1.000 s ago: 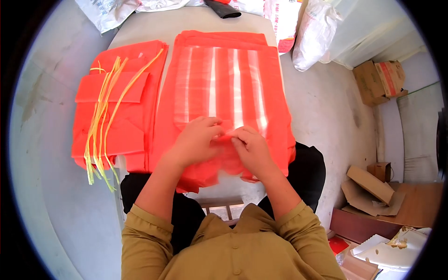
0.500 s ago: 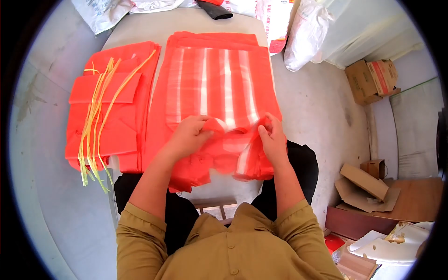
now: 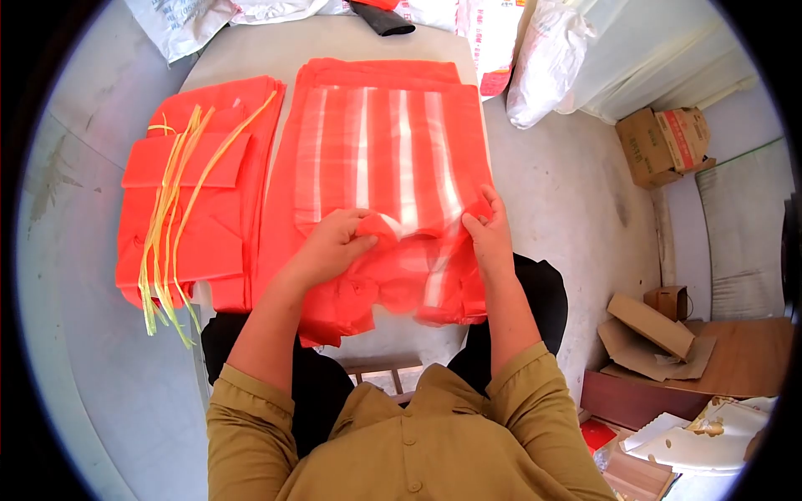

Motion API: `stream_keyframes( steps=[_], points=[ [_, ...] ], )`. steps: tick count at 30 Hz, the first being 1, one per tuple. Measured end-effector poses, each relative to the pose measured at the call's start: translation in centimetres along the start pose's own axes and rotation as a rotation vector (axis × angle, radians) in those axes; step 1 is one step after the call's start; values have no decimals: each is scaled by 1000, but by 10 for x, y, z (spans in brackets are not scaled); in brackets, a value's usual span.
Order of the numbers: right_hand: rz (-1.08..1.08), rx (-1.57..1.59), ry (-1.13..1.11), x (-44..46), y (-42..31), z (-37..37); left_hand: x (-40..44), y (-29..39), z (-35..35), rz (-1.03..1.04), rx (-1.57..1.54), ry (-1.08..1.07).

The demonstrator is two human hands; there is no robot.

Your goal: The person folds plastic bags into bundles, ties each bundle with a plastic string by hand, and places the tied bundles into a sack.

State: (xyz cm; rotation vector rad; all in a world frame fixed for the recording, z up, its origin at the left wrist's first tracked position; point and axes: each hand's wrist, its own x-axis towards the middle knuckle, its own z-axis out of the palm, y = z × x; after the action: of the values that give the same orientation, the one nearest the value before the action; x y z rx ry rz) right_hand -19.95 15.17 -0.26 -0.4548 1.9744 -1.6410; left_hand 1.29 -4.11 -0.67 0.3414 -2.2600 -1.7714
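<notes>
A red-and-white striped plastic bag [image 3: 380,159] lies flat on a stack of red bags [image 3: 284,209] in front of me. Its near end is crumpled and hangs toward my lap. My left hand [image 3: 338,242] is closed on the bag's near edge, thumb against the fingers. On the other side, my right hand [image 3: 491,225] pinches the right part of the same edge, with some fingers raised. To the left, a second pile of folded red bags [image 3: 188,200] carries several yellow plastic strips [image 3: 171,209] laid lengthwise across it.
The bags rest on a pale table [image 3: 267,52]. White sacks [image 3: 180,25] and a black tube-like object [image 3: 386,18] are at its far end. A wrapped white bundle [image 3: 547,67] stands beyond the right corner. Cardboard boxes [image 3: 664,146] and opened cardboard [image 3: 656,338] are on the right.
My right hand has shifted slightly up, and its fingers have straightened somewhat. The bag's right near edge has moved with it and looks less bunched. My left hand stays nearly in place.
</notes>
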Motion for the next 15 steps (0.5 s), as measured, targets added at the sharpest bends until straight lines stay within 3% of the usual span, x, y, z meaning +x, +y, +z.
stream_keyframes(
  steps=[8, 11, 15],
  points=[
    [11, 24, -78, -11, 9, -28, 2, 2, 2, 96, 81, 51],
    [29, 24, -78, -14, 20, -36, -1, 1, -1, -12, 128, -14],
    [78, -111, -126, -29, 23, -43, 0, -6, 4, 15, 35, 50]
  ],
)
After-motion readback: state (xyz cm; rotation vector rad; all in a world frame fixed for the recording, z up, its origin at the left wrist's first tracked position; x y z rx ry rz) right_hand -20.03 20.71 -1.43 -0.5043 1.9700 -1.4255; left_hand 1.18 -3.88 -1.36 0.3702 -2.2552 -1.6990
